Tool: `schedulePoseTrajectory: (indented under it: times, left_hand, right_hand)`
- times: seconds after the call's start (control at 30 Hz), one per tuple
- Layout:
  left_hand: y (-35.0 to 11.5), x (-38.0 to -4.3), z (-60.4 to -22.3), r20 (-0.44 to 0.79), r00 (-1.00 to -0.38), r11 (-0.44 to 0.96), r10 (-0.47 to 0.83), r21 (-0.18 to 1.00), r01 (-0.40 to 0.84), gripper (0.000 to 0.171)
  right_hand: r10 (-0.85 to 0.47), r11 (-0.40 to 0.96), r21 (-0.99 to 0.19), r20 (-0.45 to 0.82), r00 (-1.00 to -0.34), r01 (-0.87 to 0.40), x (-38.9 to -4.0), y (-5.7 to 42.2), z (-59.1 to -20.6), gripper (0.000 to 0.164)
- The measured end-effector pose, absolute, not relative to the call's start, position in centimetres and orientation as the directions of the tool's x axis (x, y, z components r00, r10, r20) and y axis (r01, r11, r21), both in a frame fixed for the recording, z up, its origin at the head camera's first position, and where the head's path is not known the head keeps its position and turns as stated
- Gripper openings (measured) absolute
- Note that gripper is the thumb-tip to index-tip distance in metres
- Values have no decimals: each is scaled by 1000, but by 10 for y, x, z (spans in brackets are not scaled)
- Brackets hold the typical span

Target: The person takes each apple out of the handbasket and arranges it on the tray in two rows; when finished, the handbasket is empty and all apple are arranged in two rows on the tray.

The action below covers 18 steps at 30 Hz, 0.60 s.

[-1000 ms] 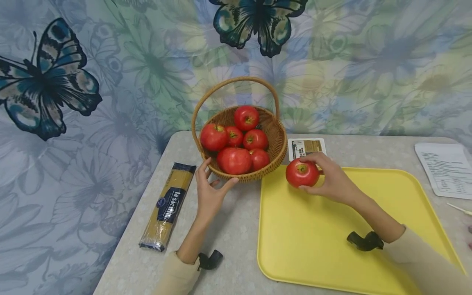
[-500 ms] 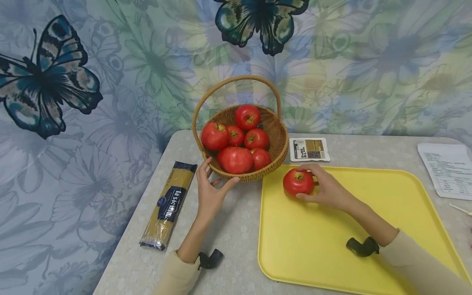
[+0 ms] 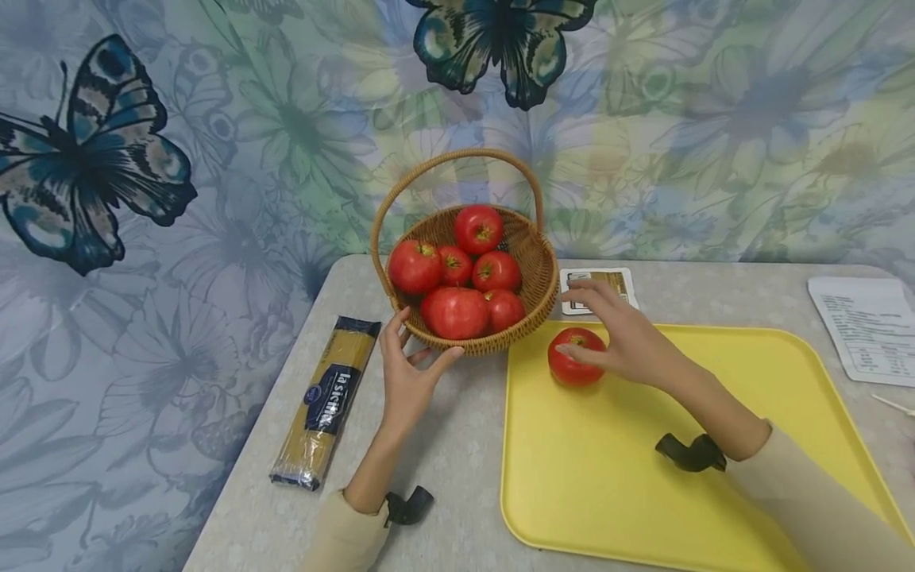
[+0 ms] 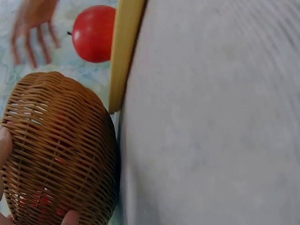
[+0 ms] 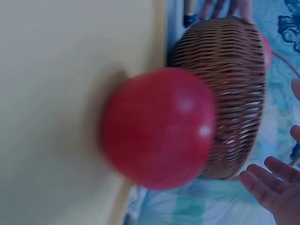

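A red apple (image 3: 576, 370) sits on the yellow tray (image 3: 615, 477) near its back left corner. Just over it, my right hand (image 3: 639, 342) has its fingers spread; the thumb overlaps the apple in the head view. The right wrist view shows the apple (image 5: 157, 129) apart from the fingers (image 5: 276, 180). More red apples (image 3: 457, 312) fill a wicker basket (image 3: 539, 310) with an arched handle. My left hand (image 3: 409, 381) holds that basket at its front left, fingers on the side and thumb at the front. From the left wrist, the basket's woven wall (image 4: 61, 150) appears close up.
Left of the basket lies a long pack of spaghetti (image 3: 325, 405). A small flat packet (image 3: 618, 290) is behind the tray. Printed paper (image 3: 868, 330) lies at the right. A patterned cloth backdrop (image 3: 643, 183) rises behind the table (image 3: 457, 477).
My right hand has lowered the apple onto the tray and let it go; its fingers have opened and lifted. The left hand stays at the basket.
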<state>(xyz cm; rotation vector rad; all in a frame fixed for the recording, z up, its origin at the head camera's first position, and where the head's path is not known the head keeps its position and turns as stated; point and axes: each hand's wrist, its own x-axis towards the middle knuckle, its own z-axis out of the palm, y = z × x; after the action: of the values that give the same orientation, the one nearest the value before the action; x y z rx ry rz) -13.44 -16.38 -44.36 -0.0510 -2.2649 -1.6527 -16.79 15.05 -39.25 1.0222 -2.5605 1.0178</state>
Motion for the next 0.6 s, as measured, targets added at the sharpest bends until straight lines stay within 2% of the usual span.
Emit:
schedulePoseTrajectory:
  times: [0.13, 0.27, 0.47, 0.6]
  left_hand:
    - [-165, -135, -445, 325, -935, 377, -145, 891, 251, 94]
    - [-167, -136, -447, 334, -931, 393, -148, 884, 254, 93]
    - [-168, -135, -448, 358, -926, 418, -124, 865, 278, 93]
    - [-165, -134, -447, 359, -928, 438, -104, 854, 281, 94]
  right_hand:
    - [-556, 423, -552, 468, -687, -719, -179, 123, -372, 60]
    - [-602, 364, -571, 458, -654, -736, -190, 89, -363, 57]
    - [-656, 445, -631, 254, -711, -635, -202, 52, -360, 67]
    - [-671, 457, -648, 199, -714, -609, -205, 40, -362, 61]
